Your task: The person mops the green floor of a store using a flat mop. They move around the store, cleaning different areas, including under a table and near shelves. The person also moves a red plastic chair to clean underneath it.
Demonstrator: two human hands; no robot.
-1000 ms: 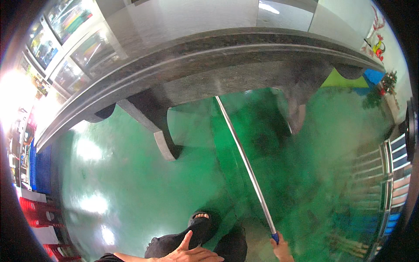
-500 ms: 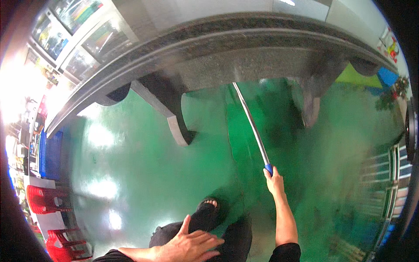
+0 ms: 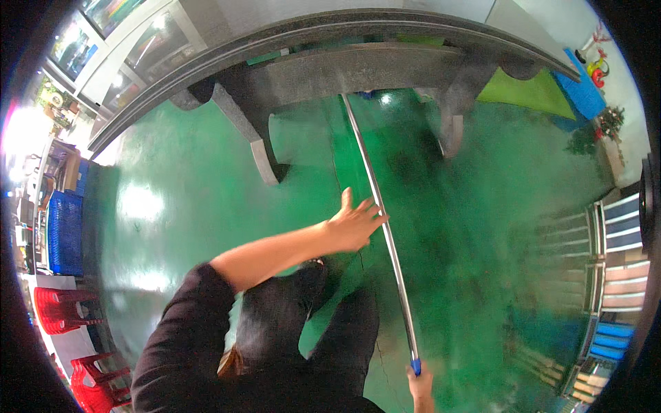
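Note:
A long, shiny metal pole [image 3: 390, 251] slants from the lower right toward a dark stone-like table [image 3: 358, 71]. Its far end passes out of sight beneath the table. At the near end is a blue grip [image 3: 416, 365], with the fingers of my right hand [image 3: 421, 385] closed around it. My left hand [image 3: 356, 224] reaches out to the pole's middle with fingers spread. Its fingertips overlap the shaft; whether they touch it I cannot tell. The hand is slightly blurred.
Two curved table legs [image 3: 262, 160] stand on the glossy green floor [image 3: 200, 206]. Red plastic stools [image 3: 65, 310] and a blue crate [image 3: 66, 230] line the left side. At right are a striped rack [image 3: 623, 258], a potted plant [image 3: 610, 122] and a lime-green panel [image 3: 525, 91].
My right hand has drawn back toward me with the pole's grip. My left hand has swung forward from near my legs to the shaft. The view has shifted.

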